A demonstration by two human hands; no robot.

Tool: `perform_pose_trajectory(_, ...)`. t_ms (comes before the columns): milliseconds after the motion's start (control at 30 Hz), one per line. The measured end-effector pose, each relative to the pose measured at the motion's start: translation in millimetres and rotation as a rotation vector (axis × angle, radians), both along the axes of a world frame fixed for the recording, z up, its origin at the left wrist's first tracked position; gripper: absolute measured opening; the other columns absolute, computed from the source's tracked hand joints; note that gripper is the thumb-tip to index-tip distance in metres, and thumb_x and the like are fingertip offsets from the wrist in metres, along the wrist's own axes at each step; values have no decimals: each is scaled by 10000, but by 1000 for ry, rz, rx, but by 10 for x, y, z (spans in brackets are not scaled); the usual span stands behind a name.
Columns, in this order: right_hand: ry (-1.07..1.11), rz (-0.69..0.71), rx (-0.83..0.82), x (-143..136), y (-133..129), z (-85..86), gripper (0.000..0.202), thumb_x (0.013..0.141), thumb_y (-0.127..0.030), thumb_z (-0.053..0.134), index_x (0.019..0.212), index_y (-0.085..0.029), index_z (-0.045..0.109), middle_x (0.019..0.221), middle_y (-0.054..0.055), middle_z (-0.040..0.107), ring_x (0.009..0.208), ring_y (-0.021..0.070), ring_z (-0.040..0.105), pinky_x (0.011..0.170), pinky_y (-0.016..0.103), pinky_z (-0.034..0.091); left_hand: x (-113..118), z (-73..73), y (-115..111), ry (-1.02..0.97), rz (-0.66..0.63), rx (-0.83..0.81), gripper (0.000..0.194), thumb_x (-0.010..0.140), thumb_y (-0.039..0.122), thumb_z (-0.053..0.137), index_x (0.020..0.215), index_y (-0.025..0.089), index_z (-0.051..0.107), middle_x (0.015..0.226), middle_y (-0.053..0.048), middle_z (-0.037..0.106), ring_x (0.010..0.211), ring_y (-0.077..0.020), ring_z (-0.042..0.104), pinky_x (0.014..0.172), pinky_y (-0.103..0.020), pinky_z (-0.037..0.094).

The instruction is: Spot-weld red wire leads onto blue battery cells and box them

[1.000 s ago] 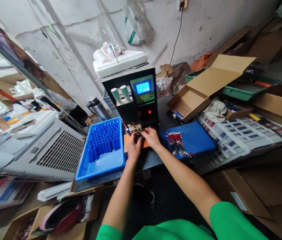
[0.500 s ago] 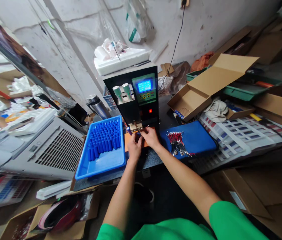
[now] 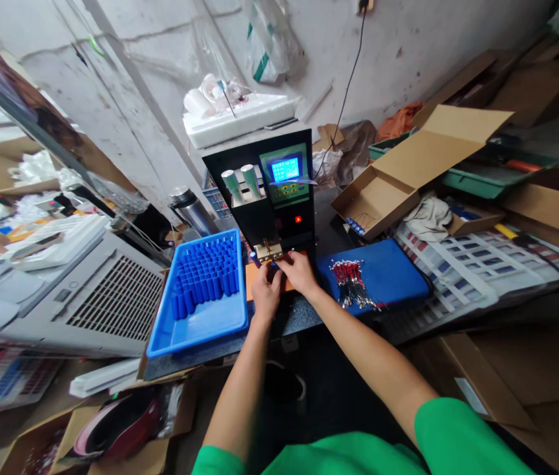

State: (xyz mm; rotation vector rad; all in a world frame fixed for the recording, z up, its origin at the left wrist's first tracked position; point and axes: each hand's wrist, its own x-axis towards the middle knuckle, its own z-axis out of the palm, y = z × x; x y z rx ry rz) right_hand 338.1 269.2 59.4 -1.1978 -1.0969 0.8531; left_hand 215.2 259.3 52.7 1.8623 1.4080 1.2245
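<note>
My left hand [image 3: 266,290] is closed on a blue cylindrical battery cell [image 3: 274,266], mostly hidden by the fingers, just under the brass-coloured electrode holder [image 3: 268,253] of a black spot-welding machine [image 3: 286,227]. Beside it, my right hand [image 3: 297,272] pinches at the same spot; what its fingertips hold is too small to make out. An orange board [image 3: 254,284] lies beneath the hands. Left of them, a blue plastic tray [image 3: 200,338] carries many upright blue cells [image 3: 210,270]. On the right, a bundle of red and black wire leads [image 3: 351,284] rests on a blue pad [image 3: 393,270].
A steel thermos [image 3: 193,210] stands behind the tray. White foam [image 3: 239,122] sits on top of the machine. Open cardboard boxes [image 3: 422,152] and a white plastic crate [image 3: 462,280] crowd the right side. A grey slatted unit [image 3: 115,297] stands at left, with another person's hand beyond.
Both hands keep their place under the electrode holder. The camera view has shifted very slightly.
</note>
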Motion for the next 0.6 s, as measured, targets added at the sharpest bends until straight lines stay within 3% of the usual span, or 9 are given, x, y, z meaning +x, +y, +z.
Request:
perform_pose_trajectory(267, -4, -2, -2, 4, -11, 2, 112, 836, -278, 658, 830, -166, 674, 875, 62, 717, 827, 209, 660, 744, 283, 480, 1, 0, 4, 12, 11, 6, 304, 895, 367, 598, 1123, 176, 664, 854, -40, 686, 698, -157, 589, 684, -271, 451)
perform_pose_trajectory(600, 16, 20, 16, 99, -54, -56, 243, 812, -417, 675, 846, -177, 664, 885, 66, 705, 842, 198, 658, 745, 276, 502, 11, 11, -7, -14, -10, -13, 317, 894, 391, 621, 1133, 186, 664, 873, -50, 696, 789, -183, 646, 768, -294, 498)
